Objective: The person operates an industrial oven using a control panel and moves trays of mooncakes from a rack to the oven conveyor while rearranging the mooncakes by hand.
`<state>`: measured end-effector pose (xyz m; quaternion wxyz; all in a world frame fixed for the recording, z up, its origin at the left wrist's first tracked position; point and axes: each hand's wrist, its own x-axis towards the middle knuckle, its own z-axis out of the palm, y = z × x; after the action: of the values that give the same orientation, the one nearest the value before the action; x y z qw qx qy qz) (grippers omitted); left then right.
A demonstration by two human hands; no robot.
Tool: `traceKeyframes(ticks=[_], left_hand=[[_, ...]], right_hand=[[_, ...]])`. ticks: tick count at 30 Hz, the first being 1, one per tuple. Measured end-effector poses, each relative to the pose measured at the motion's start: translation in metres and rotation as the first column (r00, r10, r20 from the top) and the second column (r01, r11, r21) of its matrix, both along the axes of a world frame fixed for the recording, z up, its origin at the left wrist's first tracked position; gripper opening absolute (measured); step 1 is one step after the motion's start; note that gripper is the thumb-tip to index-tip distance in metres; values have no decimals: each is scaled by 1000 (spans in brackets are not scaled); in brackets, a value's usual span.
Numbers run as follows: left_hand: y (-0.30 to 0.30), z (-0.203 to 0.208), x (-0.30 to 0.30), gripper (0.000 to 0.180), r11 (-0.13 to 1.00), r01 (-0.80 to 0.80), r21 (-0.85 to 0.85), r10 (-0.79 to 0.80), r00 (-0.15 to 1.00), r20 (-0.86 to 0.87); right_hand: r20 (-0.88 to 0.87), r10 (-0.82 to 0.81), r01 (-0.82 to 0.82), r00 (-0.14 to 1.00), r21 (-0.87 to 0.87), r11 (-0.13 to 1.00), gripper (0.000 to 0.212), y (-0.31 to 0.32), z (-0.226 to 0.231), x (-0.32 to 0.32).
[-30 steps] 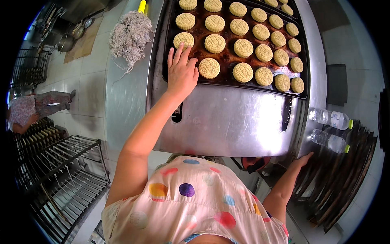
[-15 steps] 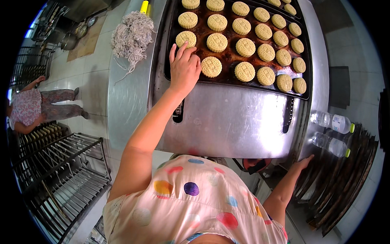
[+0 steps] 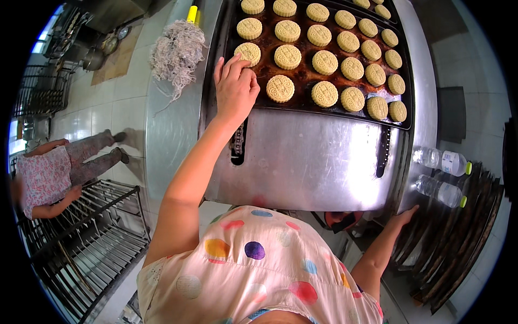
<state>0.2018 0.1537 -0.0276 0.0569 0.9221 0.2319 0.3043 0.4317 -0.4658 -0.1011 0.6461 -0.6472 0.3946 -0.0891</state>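
My left hand [image 3: 236,89] is over the near left corner of a dark baking tray [image 3: 318,112]. Its fingers are spread and bent downward, the tips beside a pale, round, pattern-stamped mooncake [image 3: 247,54]. What lies under the palm is hidden. Rows of similar mooncakes stand apart on the oily tray; another mooncake [image 3: 280,88] sits just right of my hand. The tray lies on a steel machine top [image 3: 307,162]. My right hand [image 3: 403,217] hangs low at the machine's right edge, its fingers too small to read and partly hidden.
A grey string mop head [image 3: 177,56] lies on the left steel ledge. Two clear plastic bottles [image 3: 440,191] stand at the right, by stacked dark trays [image 3: 448,243]. Chain slots [image 3: 237,143] cut the machine top. Behind the rack [image 3: 102,243] at left, another person [image 3: 51,175] is walking.
My left hand has shifted slightly left, away from the mooncakes, its fingers still spread. The tray has crept slightly away from me. The other person has come nearer. My right hand stays put.
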Motion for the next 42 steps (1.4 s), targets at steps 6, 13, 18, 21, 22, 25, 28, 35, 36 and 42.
traceKeyframes(ticks=[6, 13, 18, 21, 22, 25, 28, 35, 36, 42], left_hand=[[-17, 21, -26, 12, 1000, 12, -15, -12, 999, 48], [-51, 33, -71, 14, 998, -64, -18, 66, 987, 144], [-96, 43, -90, 17, 993, -71, -90, 85, 983, 164], [-120, 45, -103, 17, 992, -97, -85, 110, 979, 172], [-129, 46, -108, 17, 992, -91, -93, 106, 979, 173], [-146, 51, -122, 17, 990, -109, -93, 123, 978, 166], [-156, 49, -133, 17, 992, -114, -58, 124, 973, 194], [-189, 52, -152, 17, 993, -118, -15, 119, 978, 173], [-190, 50, -153, 18, 993, -115, -4, 114, 979, 168], [-206, 48, -179, 16, 994, -109, -18, 110, 993, 42]], right_hand=[[25, -23, 25, 999, -70, 997, 75, -12, -11, 3], [48, 26, -3, 999, -415, 910, 67, -48, -47, 24], [189, -65, 135, 980, -385, 913, 63, 6, -14, -3], [136, -81, 135, 987, -448, 884, 59, 25, 9, -16], [105, -70, 112, 992, -469, 876, 55, 17, 3, -13], [-65, 28, -64, 998, -668, 742, 47, -15, -28, 3], [-325, 108, -343, 939, -880, 329, 46, -43, -63, 24], [-135, -97, 36, 986, -393, 919, 77, 5, -3, 1], [-108, -117, 61, 987, -423, 904, 80, 7, -1, -1], [-147, -73, 14, 986, -368, 930, 84, 4, -4, -3]])
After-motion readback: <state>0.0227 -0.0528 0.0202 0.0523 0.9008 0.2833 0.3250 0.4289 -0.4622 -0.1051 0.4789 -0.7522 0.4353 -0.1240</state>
